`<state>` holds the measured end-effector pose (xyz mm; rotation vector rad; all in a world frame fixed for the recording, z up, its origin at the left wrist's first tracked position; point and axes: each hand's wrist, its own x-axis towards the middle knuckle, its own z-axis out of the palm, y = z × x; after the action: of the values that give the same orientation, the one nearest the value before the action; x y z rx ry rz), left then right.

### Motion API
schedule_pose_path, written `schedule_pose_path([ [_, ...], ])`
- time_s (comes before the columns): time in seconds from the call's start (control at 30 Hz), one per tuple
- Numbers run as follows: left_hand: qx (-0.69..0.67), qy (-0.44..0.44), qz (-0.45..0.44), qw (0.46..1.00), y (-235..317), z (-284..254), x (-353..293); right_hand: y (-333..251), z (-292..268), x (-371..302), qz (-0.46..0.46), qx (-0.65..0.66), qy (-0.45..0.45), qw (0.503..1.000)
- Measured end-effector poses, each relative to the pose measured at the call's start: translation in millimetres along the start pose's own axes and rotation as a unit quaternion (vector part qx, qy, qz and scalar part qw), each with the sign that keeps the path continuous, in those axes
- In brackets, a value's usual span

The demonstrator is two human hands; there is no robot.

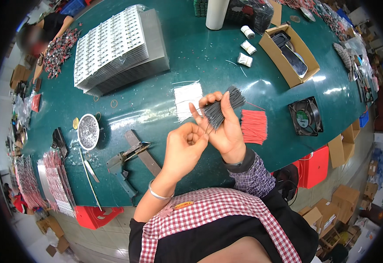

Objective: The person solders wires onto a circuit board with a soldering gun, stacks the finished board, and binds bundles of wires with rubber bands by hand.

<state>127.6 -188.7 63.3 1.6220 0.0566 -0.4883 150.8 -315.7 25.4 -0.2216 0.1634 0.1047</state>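
A bundle of thin black wires lies across the palm of my right hand, with its thumb and fingers closed around it. My left hand, a bangle at its wrist, pinches at the lower end of this bundle. A thin dark wire end shows at its fingertips. Beyond both hands lies a flat pile of white wires. Just right of my right hand is a pile of red wires.
Nearby on the green table are a gun-shaped tool, a metal bar, a bowl and tweezers. White panels are stacked far left. A cardboard box and black fan stand right. Another person sits far left.
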Motion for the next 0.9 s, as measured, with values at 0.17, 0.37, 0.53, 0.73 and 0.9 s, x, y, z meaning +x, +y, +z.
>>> schedule_pose_path([
  [0.17,-0.027,0.004,0.022,0.999,29.8,-30.7,-31.4,-26.5,-21.8,12.8,0.006,0.082,0.008,0.997],
  [0.37,0.001,0.134,0.142,0.981,37.9,-20.3,-23.5,-0.3,-7.5,-9.0,0.080,-0.052,-0.029,0.995],
  [0.53,0.116,0.143,0.163,0.969,13.1,-8.4,-10.2,2.4,9.2,-18.0,0.112,-0.074,-0.025,0.991],
  [0.73,0.155,0.139,0.167,0.964,9.1,-6.7,-11.9,10.5,-0.9,-14.6,0.072,-0.066,-0.061,0.993],
  [0.9,0.199,0.068,0.139,0.968,13.7,-24.1,-13.0,5.5,0.2,-17.2,0.072,-0.091,-0.055,0.992],
])
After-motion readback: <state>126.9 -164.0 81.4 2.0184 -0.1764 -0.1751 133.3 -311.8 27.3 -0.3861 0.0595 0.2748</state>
